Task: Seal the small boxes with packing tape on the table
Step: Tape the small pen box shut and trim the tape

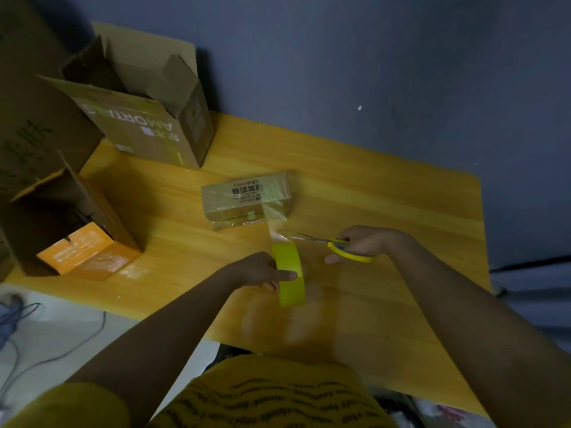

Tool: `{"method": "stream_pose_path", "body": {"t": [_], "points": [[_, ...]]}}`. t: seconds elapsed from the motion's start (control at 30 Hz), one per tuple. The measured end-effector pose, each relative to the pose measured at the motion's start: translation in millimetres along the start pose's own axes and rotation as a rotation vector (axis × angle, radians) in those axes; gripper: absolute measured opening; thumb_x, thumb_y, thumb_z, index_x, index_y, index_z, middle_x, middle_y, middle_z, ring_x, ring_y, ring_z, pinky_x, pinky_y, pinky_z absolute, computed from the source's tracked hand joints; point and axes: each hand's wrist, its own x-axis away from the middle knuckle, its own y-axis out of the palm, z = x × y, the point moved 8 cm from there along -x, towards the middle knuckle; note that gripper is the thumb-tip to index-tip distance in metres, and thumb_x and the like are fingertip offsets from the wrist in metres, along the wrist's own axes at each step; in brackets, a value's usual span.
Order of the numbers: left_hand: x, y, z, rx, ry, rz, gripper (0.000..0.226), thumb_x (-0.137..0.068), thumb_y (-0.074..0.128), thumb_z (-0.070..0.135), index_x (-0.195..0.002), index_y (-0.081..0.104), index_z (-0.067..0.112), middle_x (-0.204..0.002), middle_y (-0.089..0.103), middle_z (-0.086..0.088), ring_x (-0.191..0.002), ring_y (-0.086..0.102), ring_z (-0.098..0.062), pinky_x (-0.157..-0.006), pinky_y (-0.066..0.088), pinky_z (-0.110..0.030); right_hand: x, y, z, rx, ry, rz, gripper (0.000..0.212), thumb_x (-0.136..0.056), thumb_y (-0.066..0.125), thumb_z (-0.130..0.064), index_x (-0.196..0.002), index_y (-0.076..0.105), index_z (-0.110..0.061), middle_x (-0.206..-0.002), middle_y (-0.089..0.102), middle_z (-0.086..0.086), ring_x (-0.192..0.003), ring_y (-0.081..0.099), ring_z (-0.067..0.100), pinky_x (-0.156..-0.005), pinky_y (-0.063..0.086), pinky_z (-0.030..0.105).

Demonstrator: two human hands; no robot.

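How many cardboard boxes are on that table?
3, possibly more hidden. A small taped box lies mid-table, a tall open box stands at the far left corner, and an open box with an orange end lies at the left edge.

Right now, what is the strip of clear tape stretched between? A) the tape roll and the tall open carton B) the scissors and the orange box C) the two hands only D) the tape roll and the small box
D: the clear tape strip runs from the yellow tape roll in the left hand up onto the small box, with the scissors in the right hand at the strip.
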Motion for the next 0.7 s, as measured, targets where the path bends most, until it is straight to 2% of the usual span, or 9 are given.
{"method": "stream_pose_path", "body": {"t": [0.1,0.23,0.37,0.47,0.53,0.63,0.7], "points": [[0,4,-1,0.052,0.018,0.005,0.024,-0.092,0.061,0.035,-0.096,0.065,0.012,-0.094,0.067,-0.006,-0.075,0.063,-0.008,-0.051,0.041,-0.008,-5,1,-10,0.03,-0.027,-0.023,0.054,-0.077,0.062,-0.069,-0.103,0.057,-0.022,-0.097,0.05,-0.009,-0.091,0.051,0.015,-0.071,0.038,0.029],[-3,6,-2,0.115,0.051,0.019,0.016,-0.092,0.062,0.029,-0.096,0.062,0.012,-0.088,0.064,-0.002,-0.072,0.062,-0.006,-0.049,0.04,-0.006,-13,-2,-21,0.077,-0.06,-0.068,0.041,-0.078,0.062,-0.067,-0.083,0.052,-0.028,-0.089,0.048,-0.009,-0.078,0.047,0.01,-0.064,0.037,0.027],[-5,6,-5,0.146,0.067,0.039,0.012,-0.09,0.065,0.028,-0.089,0.061,0.017,-0.08,0.064,0.005,-0.071,0.062,-0.006,-0.049,0.04,-0.006,-21,-10,-35,0.161,-0.072,-0.078,0.041,-0.075,0.062,-0.071,-0.079,0.051,-0.032,-0.09,0.048,-0.01,-0.091,0.048,0.016,-0.068,0.038,0.027],[-6,7,-6,0.15,0.081,0.046,0.011,-0.089,0.067,0.027,-0.087,0.062,0.017,-0.079,0.064,0.006,-0.07,0.063,-0.006,-0.05,0.04,-0.007,-29,-14,-44,0.18,-0.087,-0.076,0.045,-0.073,0.064,-0.071,-0.091,0.061,-0.03,-0.094,0.052,-0.01,-0.096,0.051,0.016,-0.077,0.043,0.029],[-7,8,-7,0.159,0.085,0.046,0.01,-0.088,0.068,0.027,-0.086,0.063,0.019,-0.08,0.066,0.006,-0.075,0.065,-0.011,-0.058,0.046,-0.011,-33,-17,-47,0.174,-0.088,-0.063,0.052,-0.071,0.068,-0.069,-0.101,0.067,-0.027,-0.1,0.056,-0.008,-0.098,0.054,0.016,-0.083,0.046,0.031],[-9,9,-11,0.18,0.095,0.04,0.009,-0.087,0.07,0.029,-0.089,0.065,0.022,-0.089,0.069,0.002,-0.089,0.067,-0.021,-0.079,0.054,-0.027,-41,-21,-46,0.109,-0.102,-0.02,0.041,-0.064,0.078,-0.062,-0.081,0.07,-0.026,-0.077,0.058,-0.009,-0.07,0.056,0.009,-0.066,0.046,0.025],[-9,10,-12,0.164,0.103,0.038,0.012,-0.087,0.069,0.03,-0.092,0.066,0.02,-0.094,0.07,-0.002,-0.091,0.067,-0.022,-0.083,0.054,-0.03,-44,-24,-46,0.079,-0.116,0.0,0.035,-0.061,0.083,-0.055,-0.07,0.07,-0.024,-0.063,0.056,-0.008,-0.053,0.054,0.006,-0.058,0.044,0.023]]}}
